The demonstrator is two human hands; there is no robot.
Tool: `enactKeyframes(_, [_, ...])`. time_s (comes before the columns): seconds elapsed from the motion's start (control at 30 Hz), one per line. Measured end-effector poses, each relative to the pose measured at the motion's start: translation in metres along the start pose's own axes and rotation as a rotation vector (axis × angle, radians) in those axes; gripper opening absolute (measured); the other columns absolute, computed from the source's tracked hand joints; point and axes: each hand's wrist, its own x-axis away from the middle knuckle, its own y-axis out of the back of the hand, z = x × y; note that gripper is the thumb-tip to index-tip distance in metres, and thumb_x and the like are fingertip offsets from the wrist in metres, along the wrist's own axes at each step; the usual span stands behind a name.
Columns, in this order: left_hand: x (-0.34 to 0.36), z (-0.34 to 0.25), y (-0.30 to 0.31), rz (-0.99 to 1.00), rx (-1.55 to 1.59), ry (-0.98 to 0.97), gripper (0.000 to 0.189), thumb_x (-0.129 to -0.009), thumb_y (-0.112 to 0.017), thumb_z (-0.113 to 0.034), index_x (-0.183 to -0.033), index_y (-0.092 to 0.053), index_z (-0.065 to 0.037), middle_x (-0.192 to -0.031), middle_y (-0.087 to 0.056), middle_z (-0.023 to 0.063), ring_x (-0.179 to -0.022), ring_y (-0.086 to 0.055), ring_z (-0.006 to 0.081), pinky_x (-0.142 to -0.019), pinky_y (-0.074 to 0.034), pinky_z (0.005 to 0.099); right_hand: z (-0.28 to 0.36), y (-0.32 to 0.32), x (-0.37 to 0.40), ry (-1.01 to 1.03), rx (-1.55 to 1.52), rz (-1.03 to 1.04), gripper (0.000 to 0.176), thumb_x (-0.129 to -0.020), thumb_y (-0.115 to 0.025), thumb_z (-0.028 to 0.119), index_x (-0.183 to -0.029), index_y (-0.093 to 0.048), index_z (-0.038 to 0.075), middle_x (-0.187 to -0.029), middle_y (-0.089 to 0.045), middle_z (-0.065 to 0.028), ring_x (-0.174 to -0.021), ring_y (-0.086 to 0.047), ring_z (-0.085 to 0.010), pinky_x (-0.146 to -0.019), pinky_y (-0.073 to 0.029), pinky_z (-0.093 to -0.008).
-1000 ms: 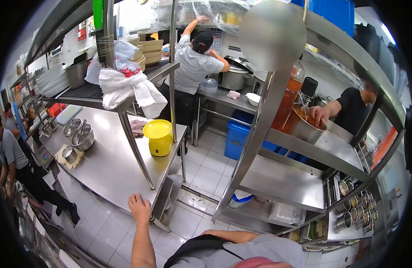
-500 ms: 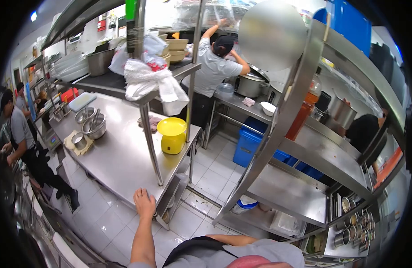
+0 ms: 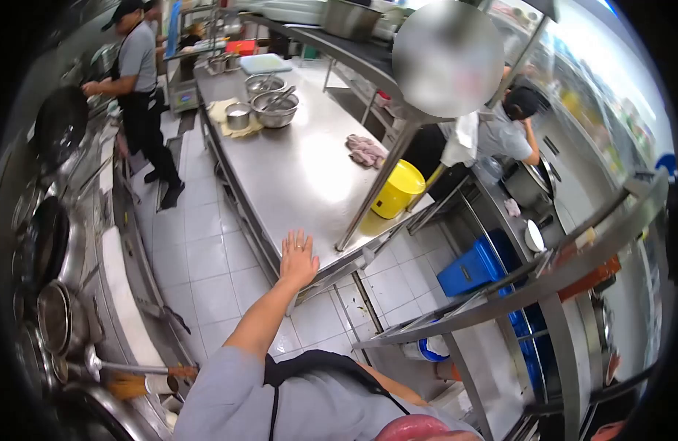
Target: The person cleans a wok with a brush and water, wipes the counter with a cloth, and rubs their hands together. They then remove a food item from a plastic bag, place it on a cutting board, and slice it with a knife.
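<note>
Here's the left hand (image 3: 299, 261), palm down at the near edge of the steel tabletop (image 3: 280, 176), fingers open and loosely spread, grip empty. Across from it, what looks like a yellow scale (image 3: 398, 192) sits beside the metal post (image 3: 376, 187), a pinkish cloth (image 3: 365, 151) near it. The right hand's out of view; its grip, can't tell.

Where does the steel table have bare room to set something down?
The widest bare patch on the steel table lies between the mixing bowls, the pinkish cloth and the left hand; a smaller one separates that hand from the shelf post. The far end is crowded with bowls, metal cup and cutting board; the yellow scale crowds the post.
</note>
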Motion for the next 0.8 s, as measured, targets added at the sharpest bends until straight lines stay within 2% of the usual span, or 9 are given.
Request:
enactKeyframes(0.17, [0.002, -0.01, 0.021, -0.001, -0.043, 0.071, 0.077, -0.089, -0.056, -0.035, -0.152, -0.023, -0.006, -0.157, -0.021, 0.022, -0.146, -0.013, 0.0415, -0.118, -0.01, 0.0546, 0.07, 0.063, 0.001, 0.075, 0.118, -0.176, 0.045, -0.099, -0.041, 0.036, -0.112, -0.067, 0.002, -0.106, -0.07, -0.0171, -0.092, -0.066, -0.0315, -0.086, -0.049, -0.0399])
enactKeyframes(0.23, [0.002, -0.005, 0.013, 0.023, -0.013, 0.1, 0.078, -0.089, -0.055, -0.036, -0.153, -0.02, -0.008, -0.156, -0.022, 0.0221, -0.146, -0.014, 0.041, -0.118, -0.008, 0.0544, 0.116, 0.105, -0.004, 0.378, -0.143, -0.588, 0.041, -0.098, -0.046, 0.034, -0.105, -0.07, 0.001, -0.096, -0.071, -0.0177, -0.088, -0.068, -0.0274, -0.081, -0.051, -0.037])
enactKeyframes(0.3, [-0.005, 0.001, -0.002, 0.08, 0.051, 0.126, 0.077, -0.09, -0.053, -0.037, -0.153, -0.02, -0.008, -0.156, -0.023, 0.0221, -0.146, -0.015, 0.0405, -0.118, -0.008, 0.054, 0.167, 0.136, -0.001, 0.465, -0.197, -0.75, 0.043, -0.095, -0.047, 0.038, -0.087, -0.071, 0.004, -0.081, -0.07, -0.0168, -0.075, -0.067, -0.0302, -0.07, -0.051, -0.0396])
enactKeyframes(0.43, [-0.005, 0.002, -0.005, 0.052, 0.04, 0.132, 0.075, -0.091, -0.052, -0.035, -0.153, -0.021, -0.007, -0.154, -0.027, 0.0228, -0.145, -0.019, 0.0396, -0.118, -0.009, 0.0526, 0.193, 0.163, -0.019, 0.347, -0.023, -0.551, 0.045, -0.094, -0.051, 0.038, -0.071, -0.068, 0.003, -0.067, -0.067, -0.012, -0.064, -0.065, -0.0282, -0.063, -0.05, -0.0392])
enactKeyframes(0.6, [-0.004, 0.004, -0.007, 0.032, 0.058, 0.127, 0.07, -0.091, -0.052, -0.032, -0.15, -0.026, -0.004, -0.152, -0.03, 0.0244, -0.144, -0.023, 0.0395, -0.118, -0.012, 0.0523, 0.137, 0.105, -0.054, 0.22, 0.164, -0.36, 0.036, -0.087, -0.063, 0.034, -0.069, -0.068, 0.004, -0.065, -0.067, -0.0092, -0.059, -0.063, -0.0202, -0.06, -0.05, -0.0353])
enactKeyframes(0.63, [-0.004, 0.005, -0.008, 0.019, 0.059, 0.125, 0.07, -0.091, -0.053, -0.032, -0.15, -0.027, -0.004, -0.152, -0.031, 0.0241, -0.144, -0.023, 0.0393, -0.118, -0.012, 0.0523, 0.092, 0.082, -0.074, 0.27, 0.168, -0.308, 0.033, -0.082, -0.061, 0.037, -0.076, -0.069, 0.006, -0.072, -0.067, -0.0172, -0.068, -0.064, -0.0353, -0.065, -0.051, -0.0441])
enactKeyframes(0.67, [-0.003, 0.006, -0.011, 0.007, 0.061, 0.121, 0.069, -0.091, -0.053, -0.031, -0.149, -0.028, -0.004, -0.151, -0.032, 0.0239, -0.143, -0.023, 0.0392, -0.118, -0.013, 0.0523, 0.071, 0.064, -0.069, 0.183, 0.126, -0.261, 0.032, -0.079, -0.062, 0.036, -0.08, -0.069, 0.004, -0.08, -0.068, -0.021, -0.075, -0.064, -0.0392, -0.068, -0.051, -0.0454])
enactKeyframes(0.73, [-0.002, 0.006, -0.013, -0.018, 0.08, 0.12, 0.067, -0.09, -0.053, -0.029, -0.148, -0.031, -0.003, -0.151, -0.033, 0.0231, -0.143, -0.024, 0.0391, -0.118, -0.014, 0.0524, -0.006, 0.033, -0.066, 0.34, 0.152, -0.232, 0.036, -0.079, -0.062, 0.037, -0.086, -0.068, 0.002, -0.085, -0.067, -0.0248, -0.082, -0.064, -0.0415, -0.072, -0.051, -0.0451])
enactKeyframes(0.8, [-0.003, 0.006, -0.012, -0.045, 0.108, 0.11, 0.064, -0.089, -0.054, -0.026, -0.146, -0.034, -0.002, -0.15, -0.035, 0.0222, -0.142, -0.026, 0.039, -0.118, -0.015, 0.0525, -0.037, 0.024, -0.029, 0.113, 0.192, -0.291, 0.034, -0.08, -0.062, 0.035, -0.086, -0.069, 0.002, -0.082, -0.067, -0.0229, -0.076, -0.065, -0.0393, -0.067, -0.052, -0.0449])
